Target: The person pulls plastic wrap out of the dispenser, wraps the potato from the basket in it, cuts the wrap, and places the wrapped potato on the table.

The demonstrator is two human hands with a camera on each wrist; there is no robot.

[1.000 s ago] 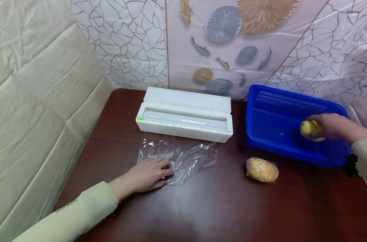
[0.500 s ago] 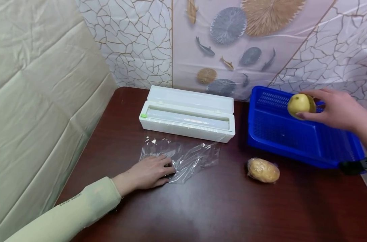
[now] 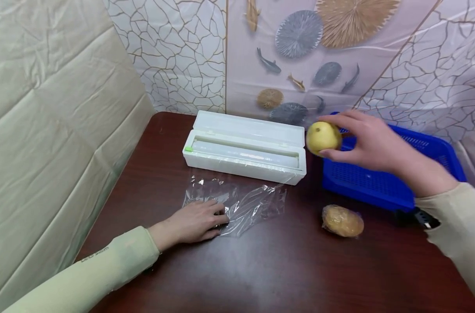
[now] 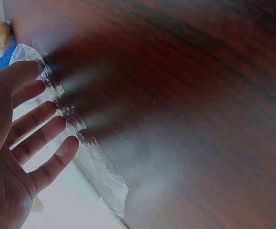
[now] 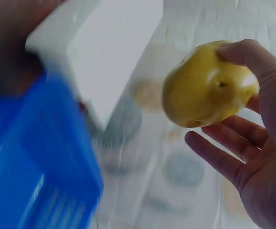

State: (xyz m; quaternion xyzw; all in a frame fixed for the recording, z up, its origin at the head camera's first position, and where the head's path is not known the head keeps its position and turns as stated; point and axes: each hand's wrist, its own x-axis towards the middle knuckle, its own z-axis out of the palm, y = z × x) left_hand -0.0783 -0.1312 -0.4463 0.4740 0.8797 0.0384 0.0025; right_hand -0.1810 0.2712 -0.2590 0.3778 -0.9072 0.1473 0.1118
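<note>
- Head view: the right hand held the potato between thumb and fingers, aloft between the box and the basket.
- Drop risk: the potato was smooth and rounded; a slackened grip could have let it slip.
- Strike risk: a low pass could have knocked the box or its raised lid. The background blurred in the right wrist view, so clearance could not be judged.
- Film risk: the left hand rested with fingers spread on the film. Light pressure could have let the wrinkled sheet shift or fold onto itself.
- Roll risk: a landing on the wrapped item could have sent either rolling.
</note>
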